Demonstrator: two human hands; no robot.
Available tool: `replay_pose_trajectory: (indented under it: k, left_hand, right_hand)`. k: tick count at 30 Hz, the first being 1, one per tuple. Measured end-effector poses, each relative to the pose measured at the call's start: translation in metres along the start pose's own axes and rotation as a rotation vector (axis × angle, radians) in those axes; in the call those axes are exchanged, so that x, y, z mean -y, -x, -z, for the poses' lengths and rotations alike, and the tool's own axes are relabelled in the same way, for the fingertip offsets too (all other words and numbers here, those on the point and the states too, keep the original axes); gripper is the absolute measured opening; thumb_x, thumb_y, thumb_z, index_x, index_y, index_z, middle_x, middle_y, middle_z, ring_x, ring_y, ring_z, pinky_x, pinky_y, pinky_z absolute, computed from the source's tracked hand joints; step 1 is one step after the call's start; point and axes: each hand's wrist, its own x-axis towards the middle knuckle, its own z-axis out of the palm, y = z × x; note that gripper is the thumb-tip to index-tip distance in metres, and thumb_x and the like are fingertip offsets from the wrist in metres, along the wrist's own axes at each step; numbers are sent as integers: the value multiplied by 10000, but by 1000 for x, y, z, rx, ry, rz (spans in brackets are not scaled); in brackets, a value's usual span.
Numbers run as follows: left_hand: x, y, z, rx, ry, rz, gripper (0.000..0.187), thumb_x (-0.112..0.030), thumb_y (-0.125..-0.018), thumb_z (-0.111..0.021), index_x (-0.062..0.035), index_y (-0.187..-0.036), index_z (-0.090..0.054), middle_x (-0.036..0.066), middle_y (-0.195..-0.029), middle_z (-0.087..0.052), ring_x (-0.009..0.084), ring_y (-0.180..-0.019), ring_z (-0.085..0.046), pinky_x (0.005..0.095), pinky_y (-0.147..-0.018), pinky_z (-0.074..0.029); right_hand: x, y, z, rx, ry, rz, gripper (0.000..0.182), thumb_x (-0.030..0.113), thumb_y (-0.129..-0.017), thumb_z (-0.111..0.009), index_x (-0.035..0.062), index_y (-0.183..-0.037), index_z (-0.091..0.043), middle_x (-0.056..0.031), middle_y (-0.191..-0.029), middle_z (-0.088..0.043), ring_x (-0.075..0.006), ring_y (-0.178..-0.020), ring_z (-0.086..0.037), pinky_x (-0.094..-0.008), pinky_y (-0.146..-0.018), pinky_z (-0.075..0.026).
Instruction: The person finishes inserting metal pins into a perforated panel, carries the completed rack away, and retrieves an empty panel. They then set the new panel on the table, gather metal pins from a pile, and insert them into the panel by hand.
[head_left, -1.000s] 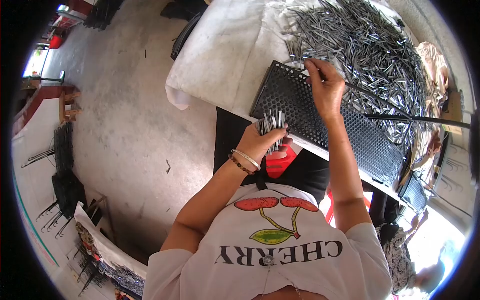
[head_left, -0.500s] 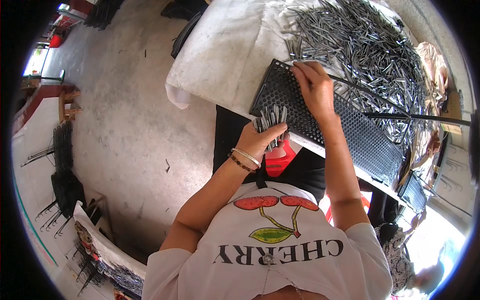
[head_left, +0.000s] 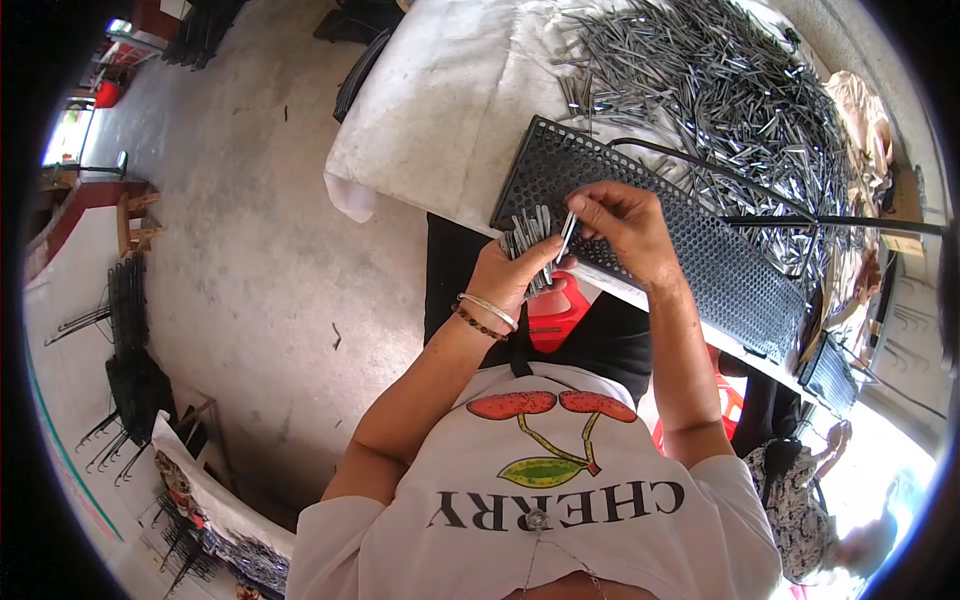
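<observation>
The right hand (head_left: 625, 225) has drawn back, pinching an upright pin (head_left: 566, 237).

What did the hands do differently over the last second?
The right hand came back from the far edge of the black perforated panel to the left hand and now pinches one metal piece at the bundle. The left hand kept its grip on the bundle; the panel and the loose heap stayed put.

Perforated tray (head_left: 700, 260) lies on the table (head_left: 450, 110), pin pile (head_left: 720, 90) behind it.
</observation>
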Motion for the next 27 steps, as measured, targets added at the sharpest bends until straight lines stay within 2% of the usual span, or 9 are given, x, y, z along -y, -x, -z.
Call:
replay_pose_trajectory:
  k: [3,7,8,12,15,18,24,27]
  left_hand:
    - [-3,1,-2,-61,-32,55,209,-183,-808,-637,-45,-959,-592,49,-834,-630,153,-747,-631,254,-567,-479]
    - [3,0,2,30,-64,64,207,-176,-818,-612,-41,-973,-595,53,-828,-630,149,-727,-619,268,-578,-476]
    - [2,3,-1,44,-57,86,202,-167,-821,-601,-38,-975,-595,58,-827,-630,149,-721,-616,268,-577,-476]
    - [6,1,1,75,-51,84,211,-144,-831,-564,-23,-1003,-585,84,-838,-633,161,-697,-613,261,-561,-474]
    - [3,3,0,46,-40,139,212,-128,-831,-553,-15,-1009,-574,107,-853,-635,164,-666,-605,259,-529,-463]
    - [6,0,5,101,-59,133,213,-130,-833,-554,-15,-1012,-566,114,-854,-636,155,-637,-593,266,-501,-450]
    - [15,-5,16,97,-79,150,192,-125,-815,-597,7,-954,-580,104,-804,-640,141,-601,-569,266,-488,-443]
    - [14,-3,16,88,-193,76,189,-123,-809,-610,17,-933,-584,100,-788,-640,136,-593,-566,268,-490,-452]
  right_hand:
    - [15,-8,9,-219,-57,57,177,136,-812,-640,-15,-906,-641,-22,-740,-613,-65,-617,-518,-195,-556,-416]
    - [10,-38,18,-402,142,351,140,100,-817,-626,-12,-899,-641,-27,-725,-610,-72,-609,-528,-201,-564,-425]
    - [6,-44,21,-419,267,377,134,88,-814,-624,-7,-907,-640,-50,-763,-622,-76,-606,-539,-210,-560,-434]
    - [-5,-54,19,-407,328,448,129,75,-815,-619,-13,-908,-637,-67,-840,-630,-92,-627,-573,-219,-573,-462]
    - [-2,-51,14,-392,204,390,126,71,-821,-611,-12,-914,-634,-64,-845,-630,-103,-649,-588,-214,-600,-483]
    - [-7,-52,14,-390,176,386,131,64,-824,-607,-15,-926,-629,-68,-861,-629,-106,-680,-600,-214,-621,-497]
    - [-17,-56,20,-337,168,490,139,55,-819,-609,-18,-936,-625,-76,-869,-631,-112,-714,-606,-212,-639,-491]
    - [-20,-55,16,-350,191,465,136,57,-816,-612,-18,-928,-628,-73,-850,-635,-112,-712,-602,-215,-646,-486]
